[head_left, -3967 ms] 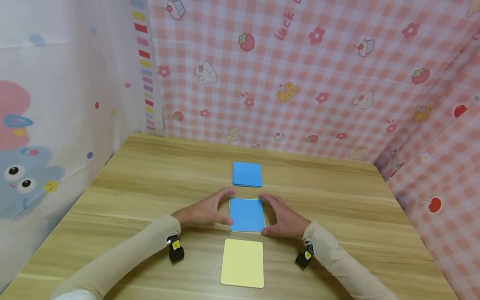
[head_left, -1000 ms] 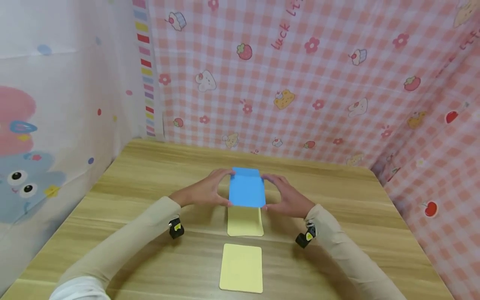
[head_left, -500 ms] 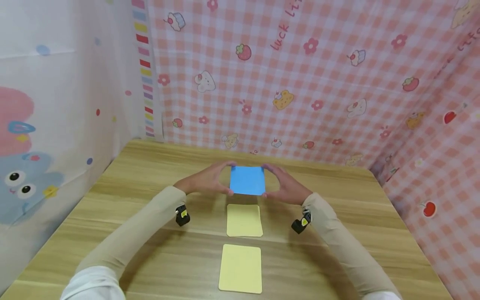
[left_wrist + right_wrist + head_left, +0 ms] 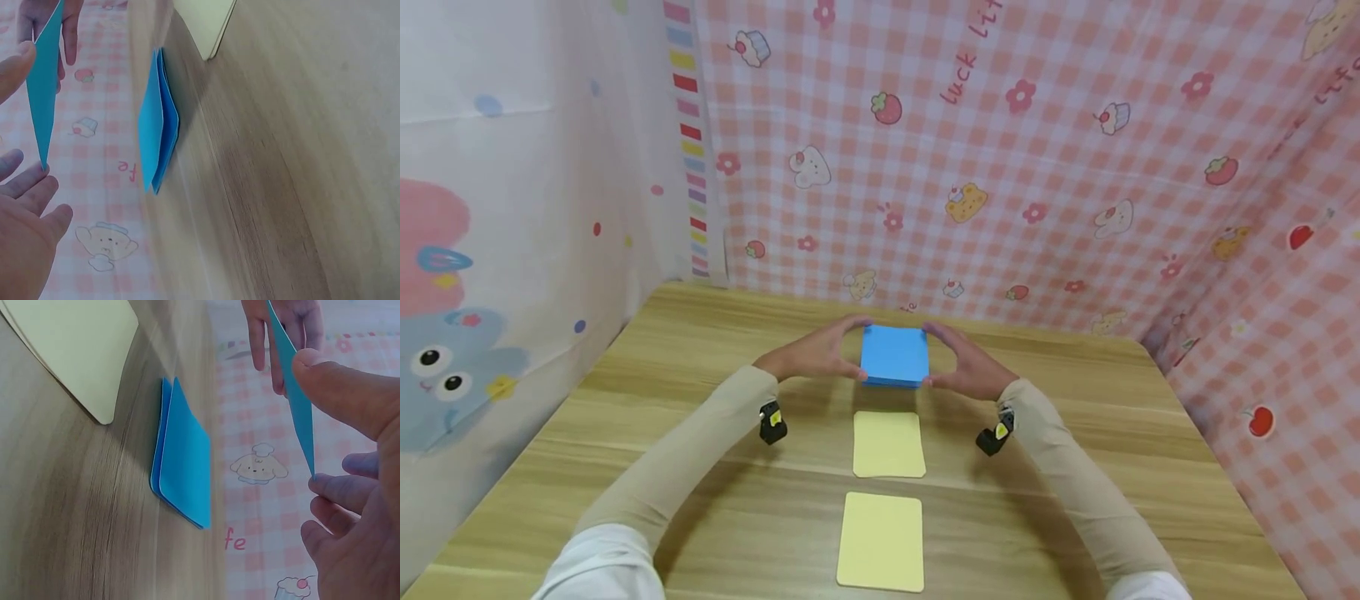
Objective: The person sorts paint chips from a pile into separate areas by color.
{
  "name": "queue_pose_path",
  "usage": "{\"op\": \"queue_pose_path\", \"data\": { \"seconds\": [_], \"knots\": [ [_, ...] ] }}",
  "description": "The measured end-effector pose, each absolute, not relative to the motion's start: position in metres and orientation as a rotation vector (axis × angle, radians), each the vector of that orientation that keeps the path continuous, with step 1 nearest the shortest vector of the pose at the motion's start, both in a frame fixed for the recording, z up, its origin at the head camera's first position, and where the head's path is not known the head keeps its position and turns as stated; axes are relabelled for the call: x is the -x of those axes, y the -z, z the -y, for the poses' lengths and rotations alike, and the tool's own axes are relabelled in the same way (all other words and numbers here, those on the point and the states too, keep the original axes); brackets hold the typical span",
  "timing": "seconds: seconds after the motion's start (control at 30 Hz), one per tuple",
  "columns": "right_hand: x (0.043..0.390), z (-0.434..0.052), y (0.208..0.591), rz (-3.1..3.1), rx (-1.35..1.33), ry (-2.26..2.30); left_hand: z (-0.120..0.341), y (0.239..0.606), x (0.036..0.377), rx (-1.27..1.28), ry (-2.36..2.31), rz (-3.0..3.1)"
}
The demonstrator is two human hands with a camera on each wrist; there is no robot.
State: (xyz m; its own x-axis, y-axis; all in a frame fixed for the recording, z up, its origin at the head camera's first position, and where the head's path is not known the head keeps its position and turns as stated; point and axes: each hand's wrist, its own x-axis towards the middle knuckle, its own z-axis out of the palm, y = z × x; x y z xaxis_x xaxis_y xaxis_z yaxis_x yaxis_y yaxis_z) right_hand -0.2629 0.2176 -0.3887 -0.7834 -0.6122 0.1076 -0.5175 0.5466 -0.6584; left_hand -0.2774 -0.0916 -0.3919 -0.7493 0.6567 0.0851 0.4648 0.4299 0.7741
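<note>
Thumb and fingers of my left hand (image 4: 820, 350) pinch the left edge of a thin blue square card (image 4: 895, 352). Its right edge is pinched by my right hand (image 4: 972, 364). Both wrist views show this card, (image 4: 42, 94) (image 4: 299, 400) held off the table between the two hands. Under it on the wooden table lies a small stack of blue cards, (image 4: 150, 125) (image 4: 187, 465) its sheets slightly parted; in the head view the held card covers most of it.
Nearer the person, a pale yellow card pile (image 4: 889, 444) lies behind another pale yellow card pile (image 4: 880, 542), in one line. A pink checked cloth (image 4: 1000, 150) hangs behind the table (image 4: 1037, 467), and a white printed cloth (image 4: 550, 208) hangs on the left.
The blue card lay on the middle pile four seconds ago. Both hands have lifted it and carried it away from the person over the far blue stack, uncovering yellow.
</note>
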Motion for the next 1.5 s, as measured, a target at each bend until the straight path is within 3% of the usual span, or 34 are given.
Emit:
{"op": "queue_pose_path", "data": {
  "seconds": [0.9, 1.5],
  "knots": [
    [0.300, -0.221, 0.430, -2.584, 0.795, 1.118, 0.080, 0.437, 0.312, -0.868, -1.331, -2.335],
    [0.313, -0.217, 0.437, -2.546, 0.786, 1.102, 0.079, 0.444, 0.322, -0.855, -1.256, -2.361]
  ]
}}
